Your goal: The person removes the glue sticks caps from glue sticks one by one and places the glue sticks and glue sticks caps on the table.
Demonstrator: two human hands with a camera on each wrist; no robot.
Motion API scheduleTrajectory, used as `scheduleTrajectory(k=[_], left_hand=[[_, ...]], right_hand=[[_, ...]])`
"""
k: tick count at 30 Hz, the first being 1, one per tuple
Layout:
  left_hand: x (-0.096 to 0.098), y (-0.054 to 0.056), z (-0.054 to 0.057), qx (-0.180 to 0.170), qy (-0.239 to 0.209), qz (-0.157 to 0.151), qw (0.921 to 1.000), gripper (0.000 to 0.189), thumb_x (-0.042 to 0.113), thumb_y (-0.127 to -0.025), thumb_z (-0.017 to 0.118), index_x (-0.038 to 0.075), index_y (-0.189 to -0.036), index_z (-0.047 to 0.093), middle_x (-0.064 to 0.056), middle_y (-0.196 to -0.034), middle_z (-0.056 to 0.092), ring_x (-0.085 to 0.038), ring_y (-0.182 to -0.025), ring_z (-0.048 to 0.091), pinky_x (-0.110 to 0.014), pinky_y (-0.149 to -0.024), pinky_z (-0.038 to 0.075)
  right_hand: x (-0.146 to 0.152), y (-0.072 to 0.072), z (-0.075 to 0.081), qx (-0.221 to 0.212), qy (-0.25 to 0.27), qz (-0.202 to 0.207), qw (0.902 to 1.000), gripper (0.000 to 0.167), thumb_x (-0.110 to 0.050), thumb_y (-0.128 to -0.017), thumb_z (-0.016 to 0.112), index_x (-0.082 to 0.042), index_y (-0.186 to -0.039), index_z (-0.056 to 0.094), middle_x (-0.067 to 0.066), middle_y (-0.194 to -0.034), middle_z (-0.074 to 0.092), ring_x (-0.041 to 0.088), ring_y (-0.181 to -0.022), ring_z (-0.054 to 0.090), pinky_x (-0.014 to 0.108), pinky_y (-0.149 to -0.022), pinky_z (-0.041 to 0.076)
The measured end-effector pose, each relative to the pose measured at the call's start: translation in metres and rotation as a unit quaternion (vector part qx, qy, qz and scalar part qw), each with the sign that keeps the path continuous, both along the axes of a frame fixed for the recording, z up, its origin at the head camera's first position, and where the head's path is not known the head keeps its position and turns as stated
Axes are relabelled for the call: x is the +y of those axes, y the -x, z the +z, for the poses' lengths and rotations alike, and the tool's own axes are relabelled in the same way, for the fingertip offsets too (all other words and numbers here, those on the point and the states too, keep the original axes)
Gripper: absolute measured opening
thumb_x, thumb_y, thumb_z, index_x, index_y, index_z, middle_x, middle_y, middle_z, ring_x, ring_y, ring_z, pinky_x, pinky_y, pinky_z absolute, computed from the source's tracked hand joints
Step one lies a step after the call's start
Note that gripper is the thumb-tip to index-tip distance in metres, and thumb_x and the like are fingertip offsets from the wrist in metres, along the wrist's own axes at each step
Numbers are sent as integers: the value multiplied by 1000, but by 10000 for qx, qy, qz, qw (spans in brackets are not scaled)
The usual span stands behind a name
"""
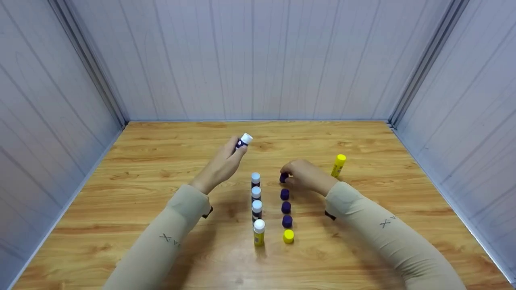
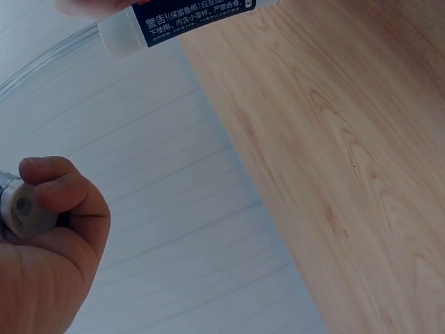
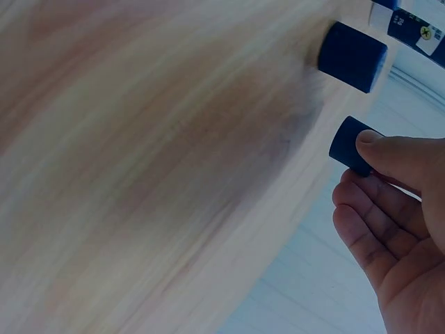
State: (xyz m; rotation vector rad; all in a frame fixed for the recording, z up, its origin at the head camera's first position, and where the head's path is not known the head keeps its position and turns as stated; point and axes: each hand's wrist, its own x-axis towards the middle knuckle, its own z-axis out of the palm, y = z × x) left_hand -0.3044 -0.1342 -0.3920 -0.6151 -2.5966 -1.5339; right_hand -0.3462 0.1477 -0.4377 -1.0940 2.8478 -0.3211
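Observation:
My left hand (image 1: 224,162), raised over the back of the table, grips a dark-labelled glue stick (image 1: 242,141) whose white end points up and right. In the left wrist view its fingers (image 2: 73,191) curl round the stick's round end. With thumb and fingers, my right hand (image 1: 307,174) pinches a dark blue cap (image 3: 350,145) at the far end of a line of caps. Nearer me in that line are dark blue caps (image 1: 286,207) and a yellow cap (image 1: 288,236). Left of them stands a row of uncapped glue sticks, dark ones (image 1: 256,206) and a yellow one (image 1: 259,233) in front.
A capped yellow glue stick (image 1: 338,165) stands beyond my right wrist. White panel walls (image 1: 250,60) enclose the wooden table (image 1: 161,141) at the back and both sides. A dark-labelled stick (image 2: 198,17) crosses the top of the left wrist view.

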Motion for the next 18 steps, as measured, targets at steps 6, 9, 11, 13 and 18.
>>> scheduleTrajectory(k=[6,9,11,13,18], left_hand=[[0,0,-3,-120,-90,-85,9999,23,31,-117,41,10,-116,49,-4,-87,41,-20,-73,37,-35,-69,35],[0,1,-5,-167,-53,-53,9998,24,33,-117,42,10,-118,49,-4,-87,41,-20,-74,38,-35,-69,35],[0,2,-6,-193,-20,-29,9998,25,35,-117,42,11,-118,48,-3,-88,42,-20,-74,39,-35,-69,36],[1,4,-7,-249,-16,-33,9997,25,36,-117,42,11,-119,47,-3,-88,43,-20,-74,40,-36,-69,36],[1,6,-9,-398,-104,-129,9991,26,37,-117,44,12,-124,46,-4,-88,47,-20,-75,45,-35,-70,41]], right_hand=[[-1,3,-5,-22,-139,121,9998,11,-12,-104,75,-6,-109,81,9,-107,82,23,-94,75,42,-86,63],[-2,4,-7,-108,-220,23,9997,13,-12,-104,74,-6,-113,81,10,-111,81,25,-99,75,43,-90,63],[-4,4,-8,-184,-255,-70,9995,15,-12,-105,73,-5,-116,81,11,-114,81,26,-102,76,44,-92,63],[-5,4,-9,-251,-285,-158,9992,17,-12,-105,72,-4,-119,80,12,-116,81,28,-105,76,44,-94,63],[-6,3,-8,-237,-340,-170,9990,18,-10,-105,72,-3,-120,80,14,-117,80,29,-107,76,45,-96,63]])
